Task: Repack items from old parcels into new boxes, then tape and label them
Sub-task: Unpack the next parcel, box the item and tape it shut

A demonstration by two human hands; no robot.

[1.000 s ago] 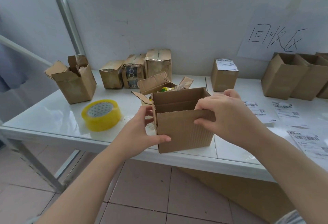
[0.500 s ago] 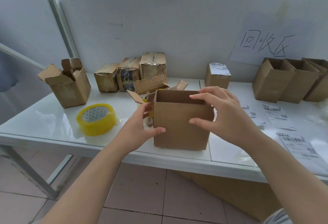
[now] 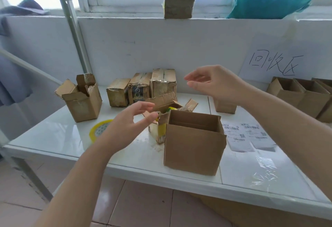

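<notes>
Both hands raised, empty | left hand (image 3: 128,126) fingers loose | right hand (image 3: 212,84) fingers spread

A small parcel-packing station is being shown. Worn, taped parcels (image 3: 163,82) are being kept along the back edge of the table (image 3: 45,136). Open boxes (image 3: 305,97) are being stored at its right edge, and shipping labels (image 3: 240,133) and a tape roll (image 3: 97,129) are being laid out. A handwritten sign (image 3: 273,63) is being displayed on the wall (image 3: 179,43).

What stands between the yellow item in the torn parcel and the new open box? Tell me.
Nothing visible. The yellow item sits in the torn parcel beside the new box, whose top is open.
</notes>
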